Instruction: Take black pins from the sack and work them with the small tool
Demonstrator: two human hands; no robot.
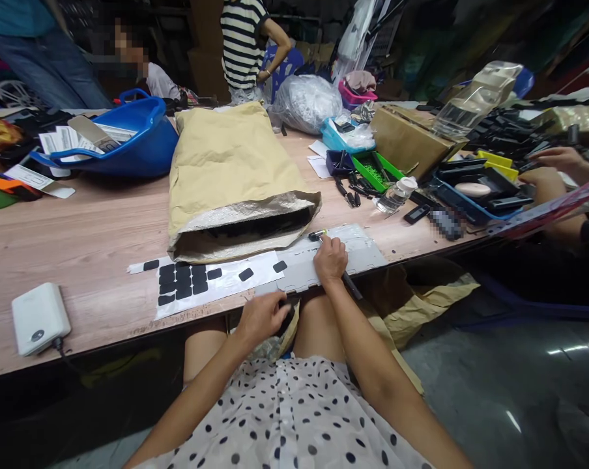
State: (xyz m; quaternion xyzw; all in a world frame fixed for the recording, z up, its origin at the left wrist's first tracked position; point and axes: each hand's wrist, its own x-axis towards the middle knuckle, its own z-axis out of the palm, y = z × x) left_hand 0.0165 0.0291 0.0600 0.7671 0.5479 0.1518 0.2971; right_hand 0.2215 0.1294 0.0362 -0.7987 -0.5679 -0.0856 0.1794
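Fingers of the right hand (330, 257) are closing around a slim black-handled tool (352, 286), its thin shaft reaching in the head view toward a small black cylindrical part (316, 235) with a yellow-green end. That part is lying at the far side of a grey board (365, 253), near the table's near edge and just right of an open kraft-paper sack (226, 150). The left hand (264, 318) is hovering lower and nearer, at the table edge, its fingers curling beside a dark item (288, 314) above the lap; whether it is gripping that item is not showing clearly. The step in hand is seemingly bringing the tool to the cylindrical part, though contact is staying too small to confirm; the next move, as a judgement, is calling for a firm grip and careful lining-up of the tip. Left of the board, a white backing sheet (226, 285) is carrying black rounded pads (184, 280). Farther right, a capped clear bottle (397, 193) is standing by a green tray (373, 170), while a co-worker's hand (558, 157) is reaching among black parts.
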